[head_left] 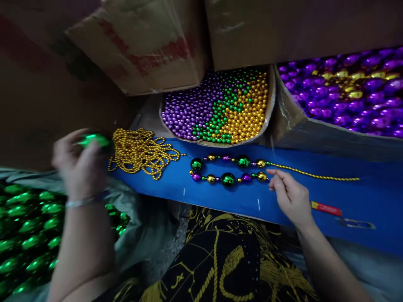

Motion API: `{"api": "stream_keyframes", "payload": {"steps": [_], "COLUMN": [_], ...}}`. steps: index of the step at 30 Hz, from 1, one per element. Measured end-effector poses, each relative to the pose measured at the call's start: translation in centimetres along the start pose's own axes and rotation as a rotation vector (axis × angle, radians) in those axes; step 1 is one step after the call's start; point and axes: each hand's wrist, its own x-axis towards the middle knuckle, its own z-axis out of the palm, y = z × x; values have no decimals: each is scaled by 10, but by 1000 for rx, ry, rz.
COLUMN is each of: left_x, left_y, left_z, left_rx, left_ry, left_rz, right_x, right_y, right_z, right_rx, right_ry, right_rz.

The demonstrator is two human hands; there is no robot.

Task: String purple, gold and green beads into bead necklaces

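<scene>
My left hand (74, 161), blurred by motion, is closed around a large shiny green bead (96, 141) at the left, raised beside the gold bead strands. On the blue tabletop lies a strung bead necklace (227, 180) of green, gold and purple beads, bent into a narrow U with its opening to the right. A thin gold bead tail (317, 173) runs rightward from its upper row. At the end of the lower row, my right hand (291, 197) is pinched closed beside the last gold bead. What looks like the thread end is between its fingertips.
Gold bead strands (138, 151) lie heaped on the blue table (170, 184). Behind stand a box of small mixed beads (217, 109) and a box of purple beads (340, 96), under cardboard cartons (151, 46). A red-yellow tool (327, 208) and thread snips (355, 223) lie right. Large green beads (28, 235) fill a sack lower left.
</scene>
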Motion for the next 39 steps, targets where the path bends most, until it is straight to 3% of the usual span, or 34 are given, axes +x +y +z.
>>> {"api": "stream_keyframes", "payload": {"steps": [1, 3, 5, 7, 10, 15, 22, 39], "left_x": [-3, -16, -35, -56, -81, -97, -102, -106], "left_y": [12, 31, 42, 48, 51, 49, 46, 46], "left_z": [27, 81, 126, 158, 183, 193, 194, 194], "left_rx": [-227, -588, -788, -921, -1026, -1045, -1129, -1154], "left_ry": [-111, -451, -696, -818, -913, -945, -800, -751], "left_rz": [-60, -233, -388, -517, -616, -552, -916, -950], "right_x": [0, 0, 0, -2, -5, -7, -7, -10], "right_y": [-4, -12, -17, -18, -16, -11, -8, 0], "right_z": [5, 13, 19, 22, 20, 16, 23, 25], "right_rx": [-23, -67, -114, -159, -210, -244, -303, -423], "right_ry": [-37, -70, -53, -31, -14, -11, 5, -15], "right_rz": [-71, -205, -307, -350, -339, -314, -360, -394]}}
